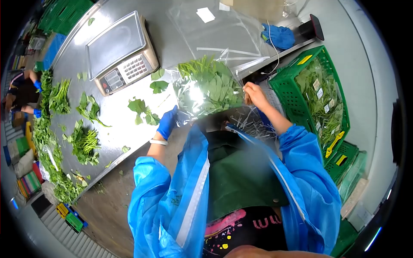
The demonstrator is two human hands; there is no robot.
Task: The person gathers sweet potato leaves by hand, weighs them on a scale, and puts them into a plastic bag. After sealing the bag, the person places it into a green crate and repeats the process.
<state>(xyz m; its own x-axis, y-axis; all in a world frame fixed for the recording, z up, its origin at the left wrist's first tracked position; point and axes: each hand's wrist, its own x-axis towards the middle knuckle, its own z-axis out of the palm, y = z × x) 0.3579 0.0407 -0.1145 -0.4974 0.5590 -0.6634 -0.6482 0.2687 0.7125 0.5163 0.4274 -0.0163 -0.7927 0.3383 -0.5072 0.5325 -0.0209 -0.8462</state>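
A clear plastic bag of leafy greens [211,88] is held up in front of me at the table edge, with cut stems at its far side and leaves towards me. My left hand [167,122], in a blue glove, grips the bag's lower left corner. My right hand [256,94] is bare, its fingers pinched together at the bag's right edge. A few loose leaves [140,109] lie on the table just left of the bag.
A weighing scale [124,56] stands on the metal table, with bunches of greens [84,144] to its left. On the right, a green crate [286,86] holds bagged greens. A blue glove [279,36] lies at the far right edge. Another person's gloved hands [38,113] are at far left.
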